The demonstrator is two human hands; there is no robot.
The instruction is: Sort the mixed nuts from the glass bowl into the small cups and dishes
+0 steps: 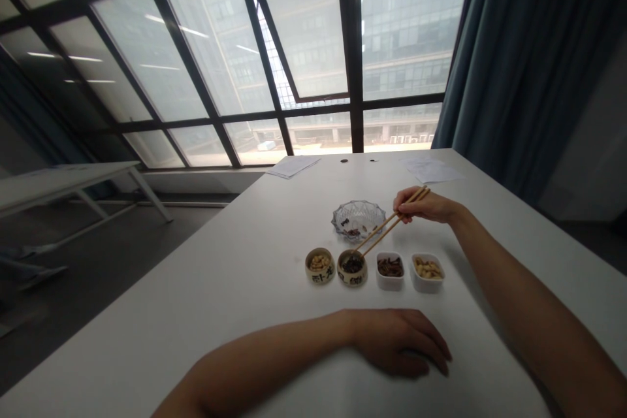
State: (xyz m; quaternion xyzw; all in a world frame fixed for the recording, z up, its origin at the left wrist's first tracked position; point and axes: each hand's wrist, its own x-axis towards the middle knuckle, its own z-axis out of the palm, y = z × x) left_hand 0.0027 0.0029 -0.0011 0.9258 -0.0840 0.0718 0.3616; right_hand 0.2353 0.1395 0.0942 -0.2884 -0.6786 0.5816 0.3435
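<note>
Right hand [422, 206] clenches wooden chopsticks [392, 219]; tips reach ceramic bowl [351, 278], food contact unclear. Left hand [399, 343] rests open, empty.

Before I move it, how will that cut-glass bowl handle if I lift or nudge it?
The cut-glass bowl is probably fairly heavy for its size, given its thick-looking moulded pattern, and could chip if knocked. Its ridged sides should offer some grip, but it may slide on the smooth white table. Its low, wide shape suggests it is unlikely to tip.

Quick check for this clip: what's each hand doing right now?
Left hand: open, resting palm-down on the white table, holding nothing.
Right hand: grip closed, holding slim wooden chopsticks.
</note>
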